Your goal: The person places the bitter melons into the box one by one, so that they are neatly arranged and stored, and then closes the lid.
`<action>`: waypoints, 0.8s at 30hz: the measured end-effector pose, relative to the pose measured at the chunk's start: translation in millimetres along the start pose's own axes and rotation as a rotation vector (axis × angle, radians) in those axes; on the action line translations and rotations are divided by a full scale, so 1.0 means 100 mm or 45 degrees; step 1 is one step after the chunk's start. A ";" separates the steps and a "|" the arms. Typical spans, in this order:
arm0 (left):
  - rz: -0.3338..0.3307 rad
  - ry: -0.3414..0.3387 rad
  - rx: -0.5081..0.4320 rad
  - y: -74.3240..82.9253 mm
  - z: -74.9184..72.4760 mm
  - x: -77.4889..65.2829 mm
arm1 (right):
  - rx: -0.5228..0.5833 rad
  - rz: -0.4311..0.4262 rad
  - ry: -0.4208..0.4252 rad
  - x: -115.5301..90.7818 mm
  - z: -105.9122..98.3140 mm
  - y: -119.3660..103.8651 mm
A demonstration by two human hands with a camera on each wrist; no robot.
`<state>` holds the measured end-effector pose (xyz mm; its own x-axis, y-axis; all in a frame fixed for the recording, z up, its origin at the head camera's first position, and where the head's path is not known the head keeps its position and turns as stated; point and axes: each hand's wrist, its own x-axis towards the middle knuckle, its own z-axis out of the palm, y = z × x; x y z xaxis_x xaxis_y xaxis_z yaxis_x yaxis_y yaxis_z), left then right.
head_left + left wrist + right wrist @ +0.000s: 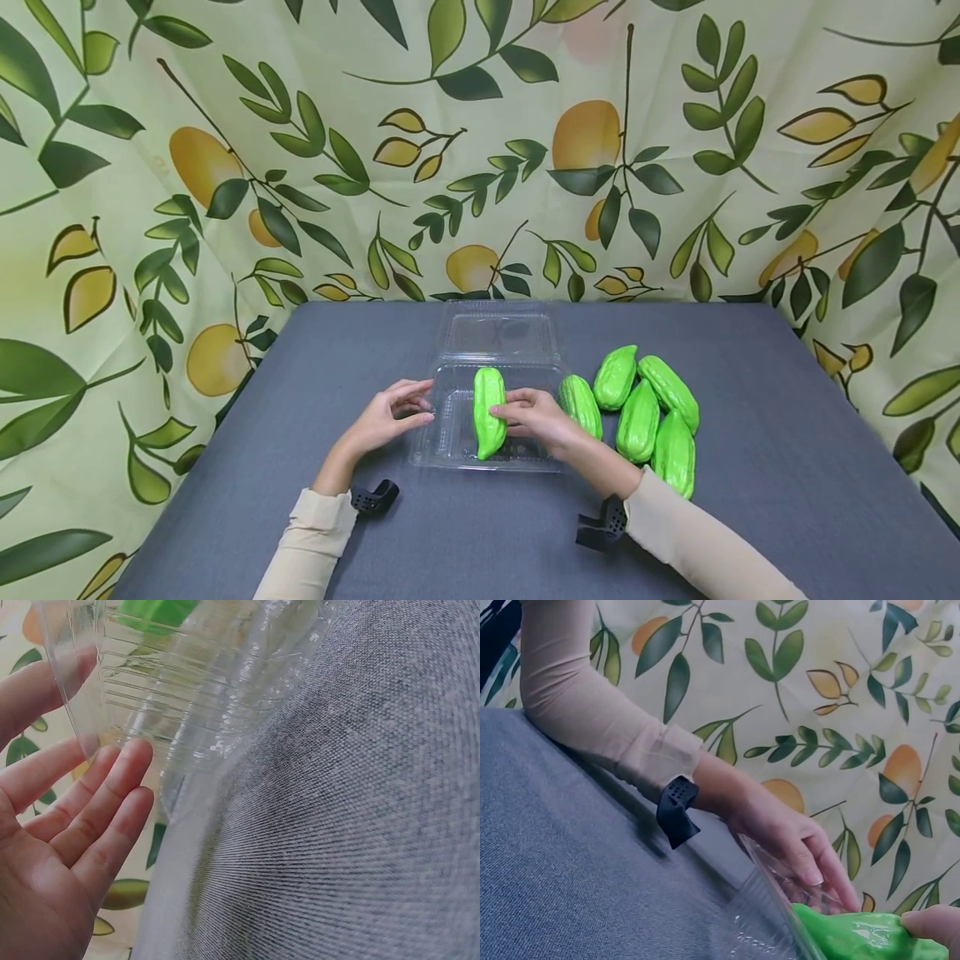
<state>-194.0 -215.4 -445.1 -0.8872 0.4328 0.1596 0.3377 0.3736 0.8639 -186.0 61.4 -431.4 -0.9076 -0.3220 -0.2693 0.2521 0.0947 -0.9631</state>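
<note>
A bright green ridged bitter melon (pixel 490 412) is held between the thumb and fingers of my right hand (pixel 542 421), over the base of a clear plastic clamshell container (pixel 450 457). In the right wrist view the same bitter melon (pixel 862 934) shows at the bottom, with a thumb against it. My left hand (pixel 386 417) is at the container's left rim, its fingers loosely bent and spread. The left wrist view has the left hand's fingertips (pixel 136 756) by the plastic edge; whether they press on it, I cannot tell.
Several more bitter melons (pixel 638 421) lie grouped right of the container, one (pixel 580 407) close by its right edge. The container's lid (pixel 498 333) lies folded back on the grey tablecloth (pixel 780 467). A leaf-and-fruit patterned curtain (pixel 480 192) hangs behind.
</note>
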 end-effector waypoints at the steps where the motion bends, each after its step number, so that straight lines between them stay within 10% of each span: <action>1: -0.002 0.000 0.002 0.00 0.00 0.00 | 0.007 0.003 0.007 0.01 0.01 0.01; 24: 0.003 0.006 -0.012 0.00 0.02 0.01 | 0.044 0.171 0.114 0.21 0.28 -0.04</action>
<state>-194.0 -213.5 -445.4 -0.8879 0.4297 0.1644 0.3371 0.3645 0.8681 -196.7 27.8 -433.4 -0.8908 -0.2236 -0.3956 0.3832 0.0981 -0.9184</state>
